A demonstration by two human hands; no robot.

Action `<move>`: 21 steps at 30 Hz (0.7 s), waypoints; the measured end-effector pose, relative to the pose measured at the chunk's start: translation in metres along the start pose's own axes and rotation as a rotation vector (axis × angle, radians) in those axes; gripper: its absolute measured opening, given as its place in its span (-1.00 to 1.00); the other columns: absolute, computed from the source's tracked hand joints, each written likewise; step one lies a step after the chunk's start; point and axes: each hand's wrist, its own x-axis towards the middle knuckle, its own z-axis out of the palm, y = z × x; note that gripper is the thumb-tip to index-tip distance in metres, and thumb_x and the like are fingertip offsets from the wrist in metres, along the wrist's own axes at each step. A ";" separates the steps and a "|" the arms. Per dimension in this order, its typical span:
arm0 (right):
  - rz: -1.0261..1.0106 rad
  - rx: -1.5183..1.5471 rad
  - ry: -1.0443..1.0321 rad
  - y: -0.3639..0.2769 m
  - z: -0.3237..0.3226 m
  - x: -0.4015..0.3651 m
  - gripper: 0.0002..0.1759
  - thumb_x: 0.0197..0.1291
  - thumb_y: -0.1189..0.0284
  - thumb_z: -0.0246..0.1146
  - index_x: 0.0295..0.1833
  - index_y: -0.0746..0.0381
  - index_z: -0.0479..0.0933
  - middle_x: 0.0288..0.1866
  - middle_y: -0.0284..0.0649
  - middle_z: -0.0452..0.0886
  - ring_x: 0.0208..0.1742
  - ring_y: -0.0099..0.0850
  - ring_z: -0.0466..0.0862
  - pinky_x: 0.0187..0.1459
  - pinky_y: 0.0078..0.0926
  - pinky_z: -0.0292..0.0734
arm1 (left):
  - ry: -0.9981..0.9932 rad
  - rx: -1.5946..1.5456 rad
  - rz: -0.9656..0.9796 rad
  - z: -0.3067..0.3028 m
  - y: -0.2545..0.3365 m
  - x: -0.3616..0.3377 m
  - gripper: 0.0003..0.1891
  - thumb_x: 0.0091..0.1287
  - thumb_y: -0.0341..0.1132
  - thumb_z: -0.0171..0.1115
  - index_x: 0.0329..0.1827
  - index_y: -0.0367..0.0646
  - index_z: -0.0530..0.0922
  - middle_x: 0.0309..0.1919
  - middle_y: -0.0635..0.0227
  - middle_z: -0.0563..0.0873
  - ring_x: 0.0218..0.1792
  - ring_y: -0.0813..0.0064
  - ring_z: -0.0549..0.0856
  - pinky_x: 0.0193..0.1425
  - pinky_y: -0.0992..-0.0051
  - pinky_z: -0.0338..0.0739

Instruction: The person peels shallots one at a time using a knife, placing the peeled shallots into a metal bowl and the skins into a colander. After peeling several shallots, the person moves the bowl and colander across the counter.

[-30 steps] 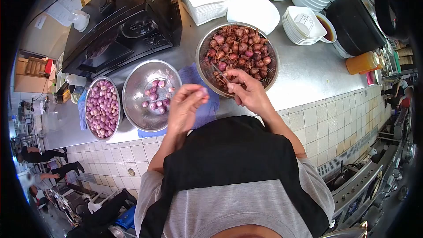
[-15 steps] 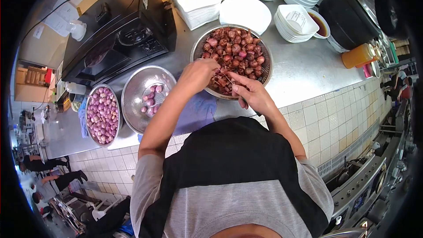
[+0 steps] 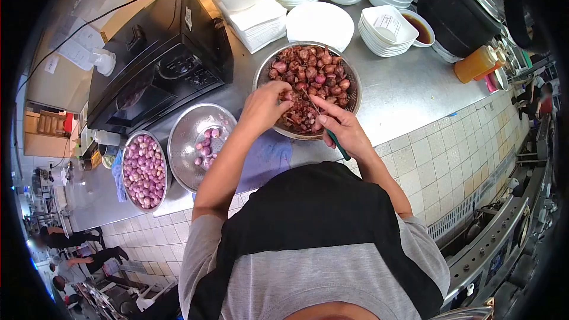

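A perforated metal colander holds unpeeled reddish-brown shallots and loose skins. Over its left part is my left hand, fingers curled at the shallots; whatever it pinches is too small to make out. My right hand, at the colander's lower right, grips a small knife by its green handle, with the thin blade pointing up over the skins. Left of my left forearm, a second colander has a few peeled purple shallots. Beside it stands a metal bowl full of peeled shallots.
A black microwave stands at the left back. Behind the colander are napkins, a white plate and stacked bowls. A black pot and orange bottle stand right. Other people are at the far lower left.
My left hand has drawn slightly left, away from the knife tip, its thumb and fingers more visible. More of the green handle shows in my right hand. The whole view has shifted a little.
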 end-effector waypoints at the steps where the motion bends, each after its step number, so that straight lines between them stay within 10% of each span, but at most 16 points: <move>1: 0.015 -0.017 -0.012 0.000 0.000 0.000 -0.50 0.32 0.44 0.08 0.38 0.13 0.29 -0.39 -0.32 0.51 -0.60 -0.63 0.40 -0.57 -0.70 0.32 | 0.026 -0.306 -0.112 -0.004 0.003 -0.007 -0.71 0.13 -0.42 0.31 -0.06 -0.21 0.56 -0.08 0.20 0.63 -0.03 0.31 0.63 0.05 0.38 0.54; 4: -0.001 -0.096 -0.025 0.000 0.008 -0.001 -0.51 0.31 0.46 0.08 0.36 0.05 0.33 -0.35 -0.36 0.51 -0.59 -0.65 0.39 -0.55 -0.69 0.34 | 0.066 -1.044 -0.076 0.015 -0.007 -0.030 -0.67 0.22 -0.46 0.27 0.07 -0.21 0.53 -0.01 0.27 0.62 0.04 0.46 0.59 0.12 0.47 0.50; 10: -0.101 -0.253 -0.111 -0.006 0.029 -0.002 -0.45 0.27 0.45 0.14 0.39 0.07 0.28 -0.31 -0.36 0.48 -0.54 -0.66 0.38 -0.52 -0.69 0.32 | 0.158 -1.463 -0.181 0.022 -0.002 -0.058 -0.63 0.24 -0.51 0.24 0.13 -0.26 0.49 -0.06 0.33 0.63 -0.06 0.56 0.61 0.13 0.49 0.53; 21: -0.085 -0.182 -0.169 -0.007 0.036 -0.002 -0.43 0.27 0.45 0.17 0.39 0.09 0.26 -0.34 -0.38 0.41 -0.57 -0.68 0.34 -0.57 -0.71 0.22 | 0.369 -1.363 -0.102 0.027 0.010 -0.073 -0.67 0.22 -0.52 0.28 0.07 -0.24 0.54 -0.20 0.44 0.62 -0.16 0.67 0.57 -0.01 0.63 0.49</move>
